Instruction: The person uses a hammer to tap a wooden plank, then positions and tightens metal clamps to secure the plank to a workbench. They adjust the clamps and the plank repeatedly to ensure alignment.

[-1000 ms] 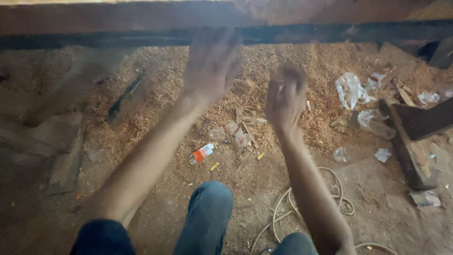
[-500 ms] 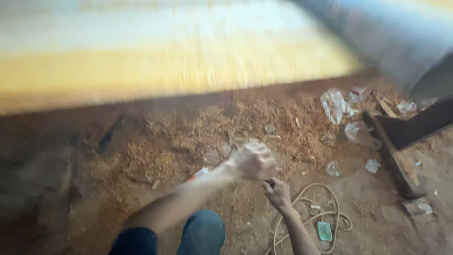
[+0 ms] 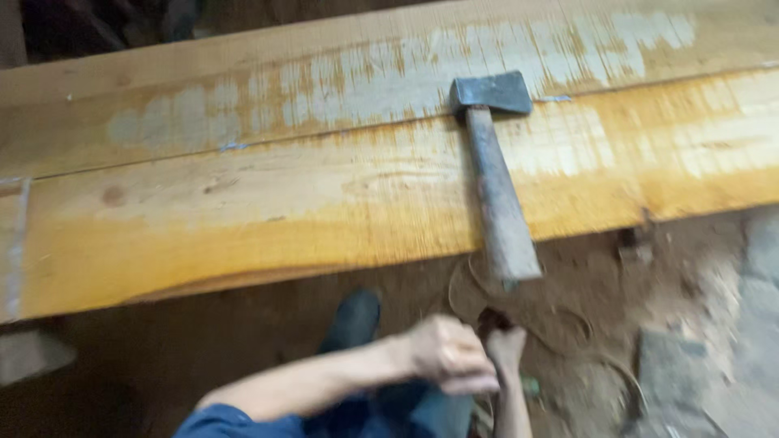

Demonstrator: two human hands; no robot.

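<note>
A hatchet (image 3: 495, 162) with a grey head and a worn wooden handle lies on wide yellow wooden planks (image 3: 243, 211). Its handle end sticks out over the near edge. Just below that end my two hands are held close together. My left hand (image 3: 449, 355) is curled into a fist, and nothing shows in it. My right hand (image 3: 505, 345) touches it and is closed on a small dark object (image 3: 491, 317), which is too blurred to name. Both hands are below the planks, above the floor.
The floor below is brown dirt with sawdust. A thin cord (image 3: 568, 324) loops under the hatchet handle. A grey stone (image 3: 673, 369) lies at the right and a pale block (image 3: 32, 353) at the left. My dark shoe (image 3: 355, 319) is by the plank edge.
My view has swung up from the littered floor to the planks and the hatchet. My hands were spread open and reaching forward; now they are pulled back, closed and together.
</note>
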